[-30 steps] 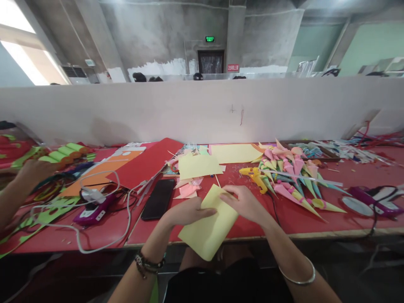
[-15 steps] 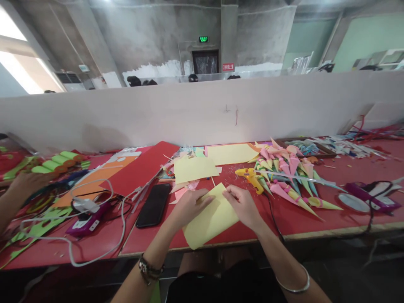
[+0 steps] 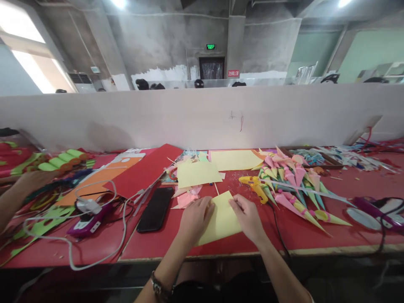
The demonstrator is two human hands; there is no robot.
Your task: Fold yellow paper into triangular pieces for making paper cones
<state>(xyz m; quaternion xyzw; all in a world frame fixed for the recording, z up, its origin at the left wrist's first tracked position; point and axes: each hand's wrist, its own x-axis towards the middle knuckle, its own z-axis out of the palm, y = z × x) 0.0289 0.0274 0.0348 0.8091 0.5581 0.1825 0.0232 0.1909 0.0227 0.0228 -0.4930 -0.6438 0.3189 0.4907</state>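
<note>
A pale yellow sheet (image 3: 221, 219) lies at the table's front edge between my two hands. My left hand (image 3: 196, 216) covers the sheet's left part, its fingers together on the paper. My right hand (image 3: 248, 214) pinches the sheet's upper right corner between thumb and fingers. Just beyond it a thin stick (image 3: 216, 188) points away, under another yellow sheet (image 3: 198, 173). A black phone (image 3: 155, 209) rests left of my left hand. To the right of the sheets is a yellow glue gun (image 3: 255, 187), beside a pile of pink, yellow and blue paper cones (image 3: 292, 176).
Red card (image 3: 145, 170) and orange card (image 3: 101, 179) lie at the left, near a purple power strip (image 3: 91, 221) with white cables. Another person's hand (image 3: 36, 181) is at the far left. A second purple strip (image 3: 374, 210) lies right. A white partition (image 3: 173, 118) stands behind.
My left hand has slid further over the yellow sheet, covering more of its left side. The sheet now sits flatter and its lower left corner is hidden. The whole view has shifted slightly.
</note>
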